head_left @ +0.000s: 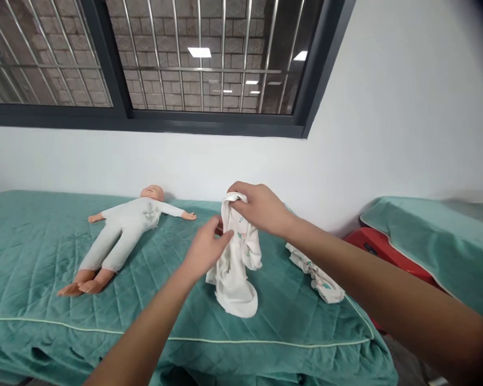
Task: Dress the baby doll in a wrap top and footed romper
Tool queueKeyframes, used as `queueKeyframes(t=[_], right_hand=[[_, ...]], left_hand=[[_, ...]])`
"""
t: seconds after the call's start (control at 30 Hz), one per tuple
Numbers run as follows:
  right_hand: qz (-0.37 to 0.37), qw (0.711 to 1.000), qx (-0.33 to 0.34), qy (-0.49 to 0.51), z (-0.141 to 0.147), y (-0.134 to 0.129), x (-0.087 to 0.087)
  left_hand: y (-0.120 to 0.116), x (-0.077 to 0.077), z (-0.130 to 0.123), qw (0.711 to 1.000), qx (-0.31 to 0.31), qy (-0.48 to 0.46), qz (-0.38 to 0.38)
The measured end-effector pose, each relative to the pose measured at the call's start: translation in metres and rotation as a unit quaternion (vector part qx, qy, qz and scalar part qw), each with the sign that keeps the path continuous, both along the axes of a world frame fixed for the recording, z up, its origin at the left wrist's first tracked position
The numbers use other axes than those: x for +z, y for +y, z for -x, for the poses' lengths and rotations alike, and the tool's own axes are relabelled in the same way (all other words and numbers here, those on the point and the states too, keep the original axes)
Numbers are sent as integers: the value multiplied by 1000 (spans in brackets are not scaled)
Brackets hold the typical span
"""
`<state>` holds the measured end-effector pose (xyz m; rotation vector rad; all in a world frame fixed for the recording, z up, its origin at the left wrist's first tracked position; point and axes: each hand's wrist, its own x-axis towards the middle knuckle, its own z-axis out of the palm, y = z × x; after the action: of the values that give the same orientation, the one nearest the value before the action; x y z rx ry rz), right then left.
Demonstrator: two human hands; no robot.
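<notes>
A small white baby garment (235,287) with a printed pattern hangs bunched between my hands above the green bed. My right hand (261,206) is closed on its upper edge. Lower on its left side, my left hand (207,246) pinches the cloth between thumb and fingers. To the left lies a baby doll (132,220) on its back in a pale one-piece suit, arms spread and feet toward the near edge. Right of my hands, partly behind my right forearm, a second white patterned garment (317,276) rests folded on the bed.
The quilted green cover (177,311) spreads over the bed, with light piping along its front edge. Behind it is a white wall (185,161) with a dark-framed barred window (209,123). At right are a red object (372,246) and another green-covered surface (438,230).
</notes>
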<state>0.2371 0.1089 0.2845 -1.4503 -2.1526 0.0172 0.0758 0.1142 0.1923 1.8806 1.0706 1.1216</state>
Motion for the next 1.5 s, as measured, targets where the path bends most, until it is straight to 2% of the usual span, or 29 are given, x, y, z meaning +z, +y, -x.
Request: queueKeyframes(t=[0.07,0.13,0.2,0.3,0.43,0.53,0.6,0.73,0.8,0.87,0.93,1.0,1.1,1.17,1.27,1.37,1.5], right_hand=[[-2,1000,-12,14,-6,-4,-3],[13,999,-28,9,-18,-10,-6],[42,998,-47,-8,-35,-17,-9],[69,996,-56,-30,-57,-24,-19],[68,997,-35,27,-53,-24,-39],[67,996,23,63,-32,-21,-49],[50,996,33,68,-23,-19,-51],[36,994,51,91,-30,-16,-45],[46,992,68,97,-39,-17,-39],[64,991,73,94,-46,-20,-31],[69,993,54,83,-49,-25,-24],[44,996,16,71,-49,-29,-18],[-15,997,-29,66,-47,-33,-14],[-44,996,-40,71,-49,-33,-15],[-50,995,-49,73,-58,-31,-22],[-25,995,-68,68,-71,-30,-36],[8,984,-124,126,-88,-32,-55]], left_hand=[[4,-18,3,992,85,83,-42],[11,-24,14,984,134,100,-62],[18,-18,29,980,172,65,-75],[22,5,39,970,212,20,-118],[9,38,14,966,147,65,-201],[-2,48,-8,970,50,114,-208],[-6,50,-11,981,-14,101,-163],[-11,57,7,993,-110,25,17],[-13,63,19,990,-119,6,77],[-16,70,28,991,-87,-13,98],[-18,75,31,995,-48,-20,82],[-19,76,31,1000,-5,11,27],[-16,69,30,983,68,129,-112],[-10,59,33,948,115,229,-189],[4,36,43,900,200,309,-233],[19,12,56,894,269,261,-245],[27,-7,72,932,276,134,-190]])
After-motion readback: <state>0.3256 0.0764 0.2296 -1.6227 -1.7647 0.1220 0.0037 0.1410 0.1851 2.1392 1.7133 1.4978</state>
